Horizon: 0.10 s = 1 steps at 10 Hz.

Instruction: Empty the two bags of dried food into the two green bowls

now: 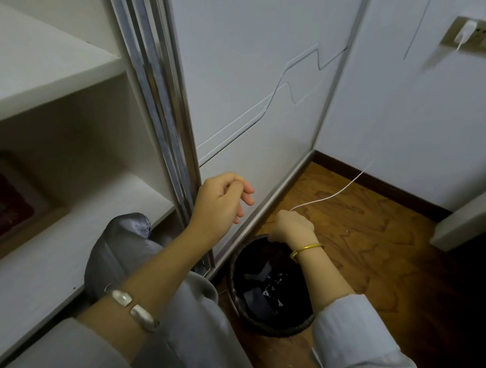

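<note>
Reaching over a dark bin (272, 285), the right hand (293, 226) is curled, its hold unclear; the left hand (222, 199) hangs loose and empty; neither bags nor green bowls show, so progress cannot be judged.

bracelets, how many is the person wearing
2: a silver bracelet on the left forearm, near the sleeve, and a gold bracelet on the right wrist above the black bin. Sleeves could hide others.
</note>
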### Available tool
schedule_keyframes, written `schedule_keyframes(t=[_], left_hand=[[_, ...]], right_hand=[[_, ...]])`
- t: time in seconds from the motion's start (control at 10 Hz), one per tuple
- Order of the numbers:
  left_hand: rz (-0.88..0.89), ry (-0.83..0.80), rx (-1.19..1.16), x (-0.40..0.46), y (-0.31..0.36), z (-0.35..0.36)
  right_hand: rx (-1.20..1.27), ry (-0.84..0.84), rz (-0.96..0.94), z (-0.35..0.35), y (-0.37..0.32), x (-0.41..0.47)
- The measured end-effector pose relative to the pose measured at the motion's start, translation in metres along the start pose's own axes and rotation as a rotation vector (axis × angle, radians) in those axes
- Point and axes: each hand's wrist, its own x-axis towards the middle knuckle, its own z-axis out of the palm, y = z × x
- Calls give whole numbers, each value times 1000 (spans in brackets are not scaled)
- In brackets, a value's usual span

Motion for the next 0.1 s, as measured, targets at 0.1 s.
schedule_keyframes(t=[0.1], left_hand=[[5, 10, -6, -1, 4, -2]], right_hand=[[24, 17, -72, -17, -17, -5]])
